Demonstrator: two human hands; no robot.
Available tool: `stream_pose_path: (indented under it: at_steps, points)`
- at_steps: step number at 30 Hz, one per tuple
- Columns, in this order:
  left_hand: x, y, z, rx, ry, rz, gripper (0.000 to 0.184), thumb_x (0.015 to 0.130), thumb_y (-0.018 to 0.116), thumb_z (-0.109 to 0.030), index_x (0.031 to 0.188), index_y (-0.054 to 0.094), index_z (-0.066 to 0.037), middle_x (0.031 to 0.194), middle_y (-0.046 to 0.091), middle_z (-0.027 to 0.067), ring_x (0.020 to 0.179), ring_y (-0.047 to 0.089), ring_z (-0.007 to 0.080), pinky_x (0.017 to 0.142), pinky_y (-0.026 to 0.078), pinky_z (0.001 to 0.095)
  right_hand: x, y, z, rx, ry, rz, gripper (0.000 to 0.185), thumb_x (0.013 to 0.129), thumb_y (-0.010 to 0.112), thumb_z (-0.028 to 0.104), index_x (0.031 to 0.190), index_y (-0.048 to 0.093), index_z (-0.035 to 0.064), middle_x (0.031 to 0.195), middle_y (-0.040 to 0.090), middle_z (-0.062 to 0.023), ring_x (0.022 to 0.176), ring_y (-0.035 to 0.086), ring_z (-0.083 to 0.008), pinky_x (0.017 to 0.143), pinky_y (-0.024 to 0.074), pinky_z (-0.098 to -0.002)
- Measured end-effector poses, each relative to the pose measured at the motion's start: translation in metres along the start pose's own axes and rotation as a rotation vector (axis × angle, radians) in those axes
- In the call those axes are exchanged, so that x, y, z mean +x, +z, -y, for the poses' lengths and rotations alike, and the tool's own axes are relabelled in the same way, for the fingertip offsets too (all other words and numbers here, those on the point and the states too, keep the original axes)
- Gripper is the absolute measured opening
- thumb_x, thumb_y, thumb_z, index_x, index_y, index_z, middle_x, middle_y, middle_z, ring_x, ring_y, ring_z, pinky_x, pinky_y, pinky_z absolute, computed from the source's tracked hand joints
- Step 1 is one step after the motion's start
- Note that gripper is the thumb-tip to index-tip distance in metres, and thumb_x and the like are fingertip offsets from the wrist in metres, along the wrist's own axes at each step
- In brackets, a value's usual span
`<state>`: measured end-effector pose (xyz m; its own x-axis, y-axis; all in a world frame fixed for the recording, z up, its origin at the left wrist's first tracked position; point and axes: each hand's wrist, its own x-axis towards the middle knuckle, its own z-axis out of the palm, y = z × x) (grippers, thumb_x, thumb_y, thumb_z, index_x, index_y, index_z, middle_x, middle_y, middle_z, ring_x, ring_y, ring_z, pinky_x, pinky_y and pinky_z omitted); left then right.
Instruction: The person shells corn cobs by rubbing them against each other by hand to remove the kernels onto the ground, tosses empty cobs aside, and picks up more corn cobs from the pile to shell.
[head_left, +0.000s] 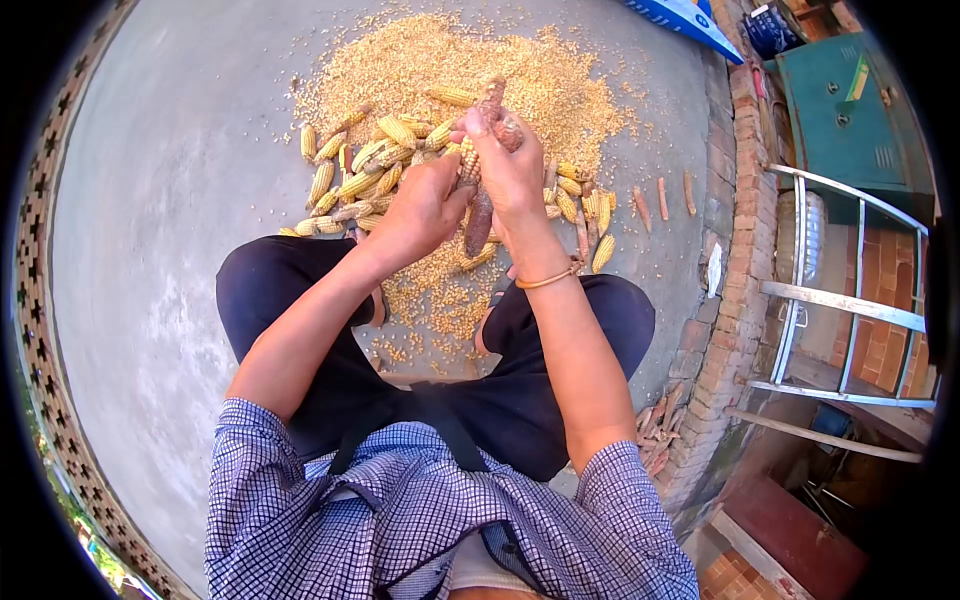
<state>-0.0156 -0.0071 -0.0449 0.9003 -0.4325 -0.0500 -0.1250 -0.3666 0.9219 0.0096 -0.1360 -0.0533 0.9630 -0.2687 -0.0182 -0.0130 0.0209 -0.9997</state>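
In front of my knees my two hands meet over a partly stripped corn ear (470,158), its yellow kernels showing between them. My left hand (428,205) is closed round its lower side, fingers curled. My right hand (510,175), with a band at the wrist, grips from the other side, and reddish bare cobs (490,98) stick out past its fingers. A dark reddish cob (479,226) points down below the hands; whether it is held cannot be made out. Several unshelled corn ears (365,183) lie heaped just beyond my hands.
A wide spread of loose kernels (440,60) covers the concrete floor (150,200) ahead. More kernels (435,305) lie between my feet. Stripped cobs (662,198) lie at the right, others (660,430) beside the brick edging (745,240). A metal frame (850,295) and green cabinet (840,110) stand beyond.
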Motion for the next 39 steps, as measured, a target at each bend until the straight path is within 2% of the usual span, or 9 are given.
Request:
stream_pose_path:
  at_steps: [2,6,12,17,20,27,32,35,39]
  points:
    - [-0.001,0.009,0.002,0.158,0.169,-0.129,0.016,0.085,0.055,0.000,0.099,0.054,0.008,0.065,0.059,0.0192,0.055,0.057,0.0201,0.054,0.044,0.0393,0.000,0.004,-0.011,-0.164,-0.062,-0.059,0.023,0.092,0.069,0.023,0.090,0.063,0.0016,0.080,0.067,-0.0072,0.069,0.065,-0.0140,0.063,0.0510,-0.0276]
    - [-0.003,0.006,-0.004,0.131,0.163,-0.118,0.015,0.086,0.055,-0.001,0.099,0.055,0.007,0.063,0.059,0.0145,0.053,0.056,0.0174,0.053,0.044,0.0362,0.000,0.010,-0.009,-0.367,-0.173,-0.190,0.022,0.092,0.068,0.018,0.083,0.062,-0.0006,0.070,0.068,-0.0077,0.063,0.064,-0.0118,0.057,0.0489,-0.0278]
    - [-0.006,0.001,-0.011,0.003,0.021,0.013,0.009,0.091,0.053,-0.003,0.095,0.054,0.005,0.060,0.057,0.0063,0.048,0.053,0.0118,0.046,0.042,0.0298,-0.002,0.007,-0.001,-0.294,-0.007,-0.219,0.030,0.088,0.070,0.021,0.093,0.064,-0.0073,0.105,0.064,-0.0336,0.116,0.056,-0.0379,0.096,0.0441,-0.0433]
    - [-0.008,-0.004,-0.019,-0.317,-0.153,0.160,0.010,0.098,0.049,-0.007,0.097,0.054,0.002,0.065,0.057,0.0031,0.051,0.055,0.0102,0.049,0.044,0.0253,-0.001,-0.002,0.017,-0.277,-0.059,-0.187,0.032,0.089,0.070,0.023,0.092,0.063,-0.0077,0.078,0.067,-0.0166,0.065,0.063,-0.0225,0.064,0.0500,-0.0343]
    - [-0.006,-0.005,-0.016,-0.605,-0.218,0.202,0.025,0.103,0.050,-0.024,0.102,0.054,0.000,0.074,0.059,0.0042,0.057,0.057,0.0099,0.055,0.048,0.0245,0.004,-0.002,0.008,-0.120,-0.043,-0.156,0.034,0.091,0.069,0.024,0.092,0.062,-0.0089,0.072,0.064,-0.0088,0.061,0.056,-0.0153,0.060,0.0471,-0.0297]
    - [0.000,-0.007,-0.004,-0.966,-0.286,0.205,0.029,0.102,0.054,-0.030,0.106,0.053,-0.001,0.073,0.055,0.0021,0.057,0.052,0.0098,0.051,0.043,0.0240,0.003,-0.009,0.024,0.281,0.226,0.058,0.025,0.095,0.065,0.025,0.092,0.064,0.0002,0.082,0.068,-0.0088,0.077,0.067,-0.0162,0.065,0.0551,-0.0286]
    - [0.000,-0.002,-0.010,-0.677,-0.227,0.051,0.024,0.101,0.056,-0.023,0.103,0.052,0.001,0.069,0.052,0.0014,0.052,0.047,0.0079,0.045,0.037,0.0225,-0.003,-0.009,0.023,0.256,0.136,0.126,0.023,0.096,0.064,0.023,0.097,0.064,0.0005,0.093,0.068,-0.0094,0.087,0.066,-0.0152,0.070,0.0552,-0.0302]
    - [0.001,0.007,-0.007,-0.557,-0.146,-0.003,0.018,0.101,0.054,-0.015,0.096,0.051,0.002,0.064,0.051,0.0011,0.048,0.046,0.0074,0.042,0.036,0.0221,-0.008,0.003,0.021,0.241,0.101,0.008,0.017,0.093,0.066,0.014,0.087,0.059,0.0002,0.079,0.066,-0.0087,0.063,0.065,-0.0155,0.061,0.0519,-0.0285]
    - [-0.002,0.004,-0.007,-0.514,-0.128,0.029,0.019,0.102,0.053,-0.017,0.101,0.054,0.002,0.065,0.051,0.0012,0.050,0.046,0.0069,0.042,0.035,0.0209,-0.002,0.010,0.014,0.146,-0.015,-0.077,0.017,0.093,0.065,0.011,0.084,0.057,-0.0010,0.071,0.063,-0.0076,0.060,0.063,-0.0124,0.055,0.0501,-0.0282]
